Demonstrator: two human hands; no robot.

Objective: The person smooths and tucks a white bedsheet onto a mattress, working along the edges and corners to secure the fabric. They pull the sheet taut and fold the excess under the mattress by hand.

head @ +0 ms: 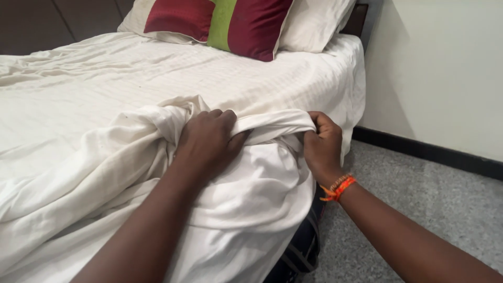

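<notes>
— While I scan from the left of the frame, what do you make of the first hand?

— From my console, the left hand (208,140) sits at the centre of the frame, curled down tight into a bunched white sheet (157,173). Its fingers (222,116) are folded over a gathered ridge of cloth, so the fist is closed on the fabric. The forearm rises from the lower left, angled up and to the right, with the back of the hand facing me.

— And further right?

— The right hand (322,144) pinches the same ridge of sheet at its right end, fingers wrapped narrowly round the edge, thumb side up. An orange bracelet (338,187) circles its wrist, and the arm runs off to the lower right corner.

— Where does the sheet lie?

— It is heaped across the lower left and centre, draped over the near corner of the bed (293,73). A maroon and green pillow (230,21) rests at the top centre, and grey floor (435,199) fills the right.
</notes>
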